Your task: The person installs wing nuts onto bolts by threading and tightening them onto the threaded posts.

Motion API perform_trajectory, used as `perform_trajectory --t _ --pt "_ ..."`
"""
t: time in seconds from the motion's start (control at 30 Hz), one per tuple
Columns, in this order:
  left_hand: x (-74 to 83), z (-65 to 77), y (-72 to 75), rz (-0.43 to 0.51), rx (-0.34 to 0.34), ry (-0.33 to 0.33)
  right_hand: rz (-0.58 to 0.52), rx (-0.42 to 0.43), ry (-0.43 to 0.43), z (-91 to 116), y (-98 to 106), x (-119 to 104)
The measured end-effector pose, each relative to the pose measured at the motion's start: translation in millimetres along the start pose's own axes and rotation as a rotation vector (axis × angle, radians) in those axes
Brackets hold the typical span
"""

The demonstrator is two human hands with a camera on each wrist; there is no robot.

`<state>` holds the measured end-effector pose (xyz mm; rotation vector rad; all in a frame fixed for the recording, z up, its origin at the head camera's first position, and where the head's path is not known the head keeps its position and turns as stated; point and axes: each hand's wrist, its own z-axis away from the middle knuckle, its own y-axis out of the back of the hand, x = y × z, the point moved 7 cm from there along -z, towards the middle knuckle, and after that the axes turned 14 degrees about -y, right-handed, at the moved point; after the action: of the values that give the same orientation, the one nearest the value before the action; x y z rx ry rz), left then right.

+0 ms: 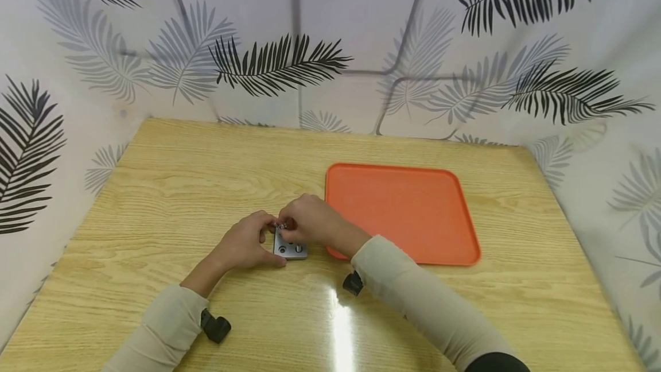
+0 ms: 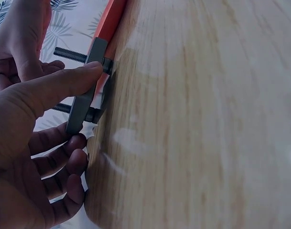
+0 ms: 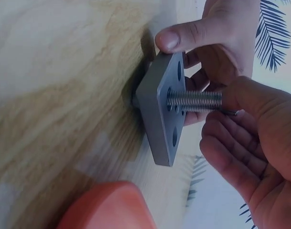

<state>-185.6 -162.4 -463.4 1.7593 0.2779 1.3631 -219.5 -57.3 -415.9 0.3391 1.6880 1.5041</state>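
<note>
A grey metal plate (image 1: pixel 290 250) with several holes is on the table, raised on the bolt heads under it. Threaded bolts stand up through it; one bolt (image 3: pixel 195 101) shows clearly in the right wrist view, and a second bolt (image 2: pixel 70 54) in the left wrist view. My left hand (image 1: pixel 249 243) grips the plate from its left side, thumb at the near edge, fingers at the far edge. Above the plate's far part, my right hand (image 1: pixel 310 220) pinches a small shiny metal piece (image 3: pixel 229 113). Its fingers mostly cover that piece, so I cannot tell its kind.
A red-orange tray (image 1: pixel 403 211) lies on the wooden table (image 1: pixel 206 171), just right of the plate and partly under my right forearm. A leaf-patterned cloth (image 1: pixel 351 33) hangs behind the table and along its sides.
</note>
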Motion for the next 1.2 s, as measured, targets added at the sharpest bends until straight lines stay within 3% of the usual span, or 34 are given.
perform_trajectory --t 0.33,0.5,0.67,0.9,0.97,1.2 --pt "-2.6 0.2 -0.5 0.006 0.003 0.006 -0.053 0.056 -0.106 2 1 0" --pt "-3.3 0.4 -0.6 0.003 0.005 0.005 -0.051 0.039 -0.136 2 0 1" --pt "-2.7 -0.3 0.3 0.006 0.004 0.005 -0.095 -0.08 -0.127 1 3 6" --pt "-2.9 -2.2 0.1 0.009 0.011 0.011 -0.31 -0.287 0.058 -3 9 10" --pt "-3.1 -2.2 -0.6 0.013 0.011 0.014 -0.346 -0.336 0.075 -4 7 11" --pt "-2.8 -1.4 -0.8 0.011 0.008 0.023 -0.385 -0.38 0.087 -9 7 11"
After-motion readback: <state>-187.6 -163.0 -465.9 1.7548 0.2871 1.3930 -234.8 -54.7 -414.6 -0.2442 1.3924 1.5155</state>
